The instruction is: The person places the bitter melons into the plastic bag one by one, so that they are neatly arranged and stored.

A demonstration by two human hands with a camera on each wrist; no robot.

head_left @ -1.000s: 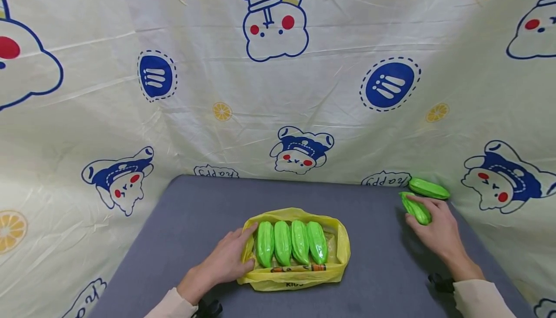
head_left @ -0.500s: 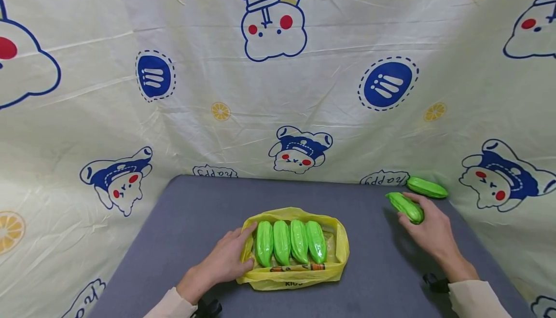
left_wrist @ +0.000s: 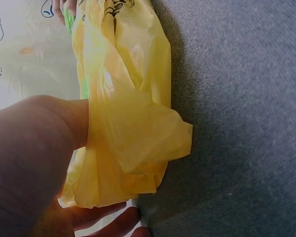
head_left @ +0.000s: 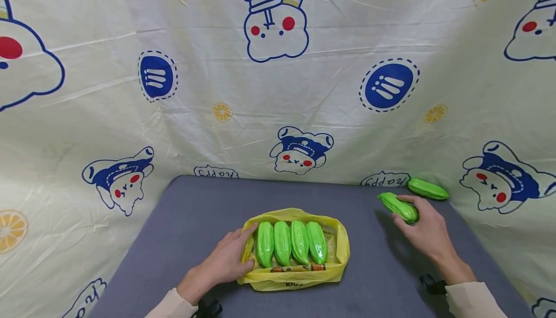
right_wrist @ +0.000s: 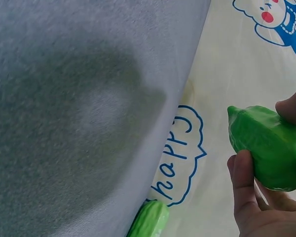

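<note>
In the head view, a yellow plastic bag (head_left: 299,278) lies on the table with its mouth spread wide. Several ridged green bitter melons (head_left: 282,243) sit side by side inside it. My left hand (head_left: 226,256) holds the bag's left end, its thumb over the rim; part of the thumb is hidden by yellow plastic (left_wrist: 128,113) in the left wrist view. To the right, my right hand (head_left: 427,228) grips another bitter melon (head_left: 397,207) above the table, thumb and fingers around it. The right wrist view shows this melon (right_wrist: 266,148) from its end.
One more bitter melon (head_left: 427,189) lies at the table's back right corner, close to the cloth. The grey table (head_left: 204,202) meets a hanging printed cloth (head_left: 187,130) at the back and sides. Dark wrist straps (head_left: 208,308) show near the sleeves.
My right hand has carried its bitter melon leftward, away from the one in the corner. The left hand and the bag have stayed in place.
</note>
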